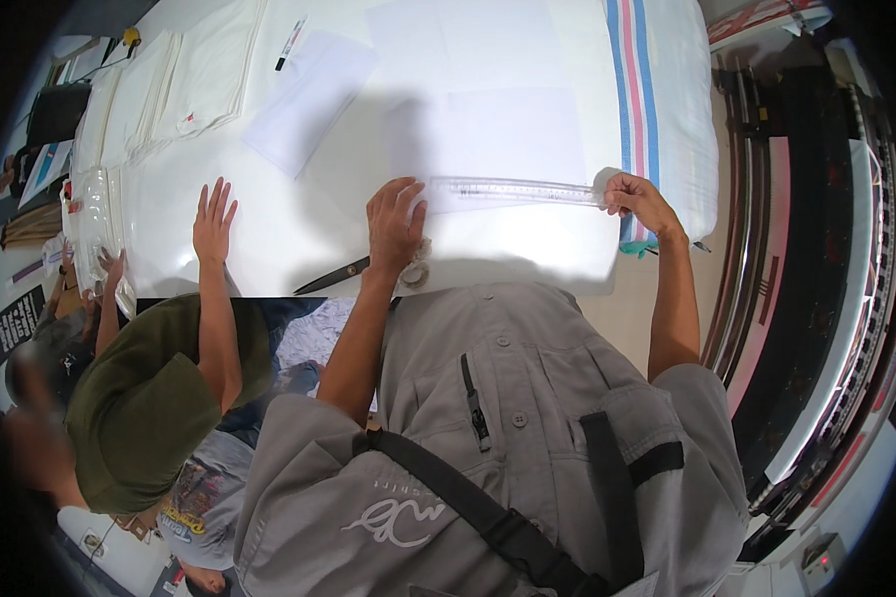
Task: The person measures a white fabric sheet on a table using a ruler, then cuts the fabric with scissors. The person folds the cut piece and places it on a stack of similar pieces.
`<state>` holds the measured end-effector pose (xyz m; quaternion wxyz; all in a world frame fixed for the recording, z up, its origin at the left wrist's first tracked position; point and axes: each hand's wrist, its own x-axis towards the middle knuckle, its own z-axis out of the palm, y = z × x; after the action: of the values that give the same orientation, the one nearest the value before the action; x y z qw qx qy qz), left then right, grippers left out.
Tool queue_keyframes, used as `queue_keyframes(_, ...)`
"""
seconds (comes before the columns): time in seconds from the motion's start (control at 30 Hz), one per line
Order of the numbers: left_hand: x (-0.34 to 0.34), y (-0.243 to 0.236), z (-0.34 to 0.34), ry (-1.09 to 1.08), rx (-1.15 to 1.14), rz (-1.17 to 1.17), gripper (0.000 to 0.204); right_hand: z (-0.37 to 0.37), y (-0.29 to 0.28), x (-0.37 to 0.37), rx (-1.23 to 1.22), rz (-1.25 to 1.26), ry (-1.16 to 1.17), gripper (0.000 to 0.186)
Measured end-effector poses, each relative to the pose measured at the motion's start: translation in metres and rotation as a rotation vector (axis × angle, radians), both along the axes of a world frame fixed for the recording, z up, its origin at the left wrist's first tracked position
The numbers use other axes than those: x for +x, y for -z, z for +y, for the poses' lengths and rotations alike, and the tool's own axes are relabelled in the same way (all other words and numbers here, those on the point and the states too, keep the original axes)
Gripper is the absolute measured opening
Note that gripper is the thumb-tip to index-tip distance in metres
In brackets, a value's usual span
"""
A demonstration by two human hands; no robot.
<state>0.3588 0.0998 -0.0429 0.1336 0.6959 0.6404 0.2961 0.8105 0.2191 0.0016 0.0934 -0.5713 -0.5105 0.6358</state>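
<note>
A clear ruler [513, 191] lies across or just over a white paper sheet [513, 129] on the white table [199, 274]. My right hand [639, 204] pinches its right end between thumb and fingers. At the ruler's left end, my left hand [396, 221] has its fingers curled against it. Just below my left wrist sit black-handled scissors [340, 274], pointing left and partly hidden by my forearm. Beside them, near the table's front edge, is a roll of clear tape [415, 271].
Another folded sheet [309, 99] and a marker [291, 45] lie at the far left. Stacks of white cloth or bags [204, 70] stand beyond. A co-worker in a green shirt [149, 398] rests a hand [214, 224] on the table. A striped white sack [672, 109] bounds the right.
</note>
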Motion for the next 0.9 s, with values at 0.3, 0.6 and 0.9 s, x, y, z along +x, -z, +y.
queue_keyframes(0.3,0.017,0.001,-0.010,-0.032,-0.032,-0.061,0.032,0.011,0.012,-0.008,0.022,-0.053,-0.023,0.009)
queue_keyframes(0.6,0.045,0.005,-0.017,-0.039,-0.089,0.078,0.033,-0.002,0.030,-0.010,0.250,-0.138,0.283,0.016)
queue_keyframes(0.9,0.056,-0.001,-0.013,0.054,-0.149,0.150,0.040,-0.022,0.051,0.006,0.283,-0.207,0.407,0.025)
